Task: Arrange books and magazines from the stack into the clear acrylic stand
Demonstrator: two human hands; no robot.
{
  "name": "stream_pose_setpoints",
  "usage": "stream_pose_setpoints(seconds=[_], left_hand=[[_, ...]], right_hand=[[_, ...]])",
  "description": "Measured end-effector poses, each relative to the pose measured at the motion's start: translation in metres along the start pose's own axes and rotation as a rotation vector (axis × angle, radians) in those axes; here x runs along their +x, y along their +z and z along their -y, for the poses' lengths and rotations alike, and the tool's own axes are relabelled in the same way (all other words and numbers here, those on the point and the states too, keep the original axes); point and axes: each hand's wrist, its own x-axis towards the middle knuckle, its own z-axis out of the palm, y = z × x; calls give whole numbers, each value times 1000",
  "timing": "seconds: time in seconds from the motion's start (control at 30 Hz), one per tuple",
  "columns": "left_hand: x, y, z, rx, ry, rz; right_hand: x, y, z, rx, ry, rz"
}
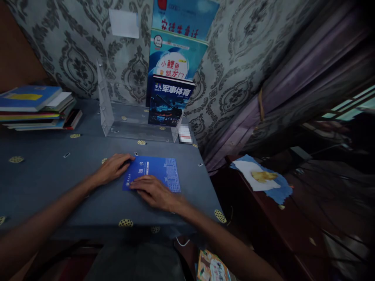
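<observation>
A blue booklet (159,168) with white print lies flat on the grey tablecloth, turned sideways to me. My left hand (115,168) rests at its left edge, fingers stretched out and touching the upper left corner. Across the lower left part of the cover lies my right hand (154,191), flat with its fingers extended. Neither hand grips anything. Behind the booklet stands a clear acrylic rack (106,105), with a dark military-themed book (171,102) at its right end. Two taller blue-green books (172,58) rise behind that one.
A stack of books (32,105) sits at the table's far left. Right of the rack is a small white box (185,134). A dark red side surface (263,210) holds a blue cloth (283,191). More books (212,267) lie below the table's front edge.
</observation>
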Motion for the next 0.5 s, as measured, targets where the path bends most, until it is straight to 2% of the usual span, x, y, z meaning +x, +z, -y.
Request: stream_pose_setpoints(seconds=[0.1, 0.3, 0.5], left_hand=[[-1, 1, 0, 39, 19, 18], [-12, 2, -8, 157, 86, 116], [-16, -1, -16, 180, 144, 209]], right_hand=[[-4, -13, -20, -38, 103, -69], [-19, -37, -59, -312, 393, -183], [-31, -42, -63, -381, 401, -197]])
